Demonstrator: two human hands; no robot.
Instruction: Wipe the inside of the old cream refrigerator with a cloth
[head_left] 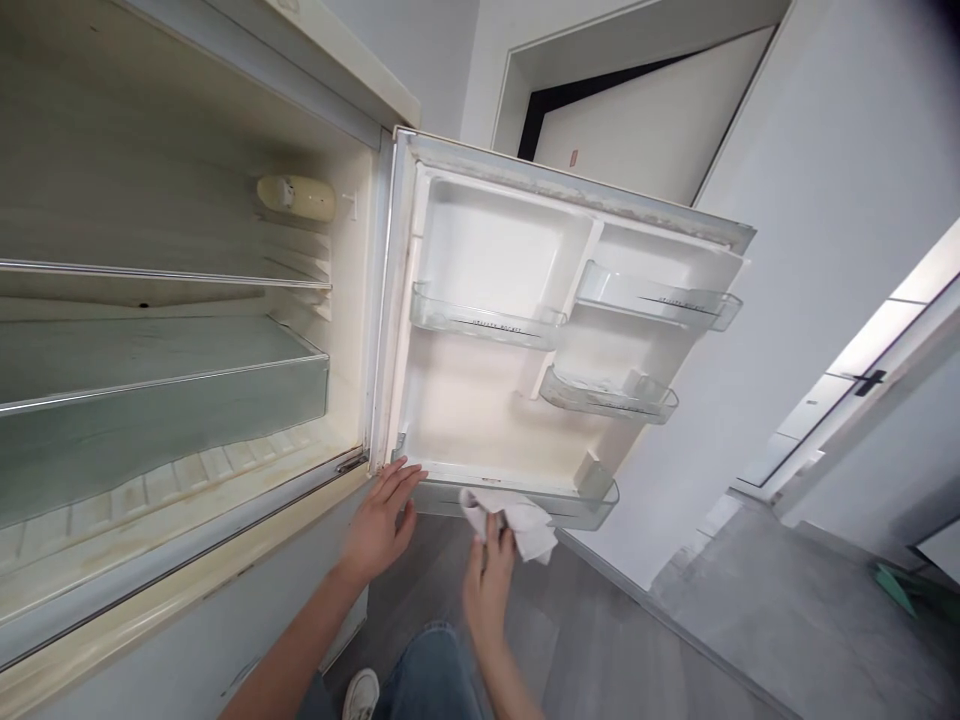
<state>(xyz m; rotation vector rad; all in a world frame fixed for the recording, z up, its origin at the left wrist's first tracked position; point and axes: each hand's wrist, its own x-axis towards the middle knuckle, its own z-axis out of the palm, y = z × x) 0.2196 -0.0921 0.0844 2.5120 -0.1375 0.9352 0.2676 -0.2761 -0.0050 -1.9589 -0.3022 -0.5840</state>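
The fridge door (480,400) stands wide open. My left hand (381,525) rests at the left end of the clear bottom door bin (442,497), its fingers stretched out over the rim near the hinge side. In my right hand (489,585) is a crumpled white cloth (525,522), pinched between the fingers and held against the front of that same bin. Part of the bin's front is hidden behind the cloth.
Higher on the door sit several clear bins, among them a left pocket (487,325) and a lower right one (611,398). The fridge interior holds a glass shelf (165,272) and a clear drawer (172,420). A white wall (757,200) stands behind the door, above grey flooring (615,640).
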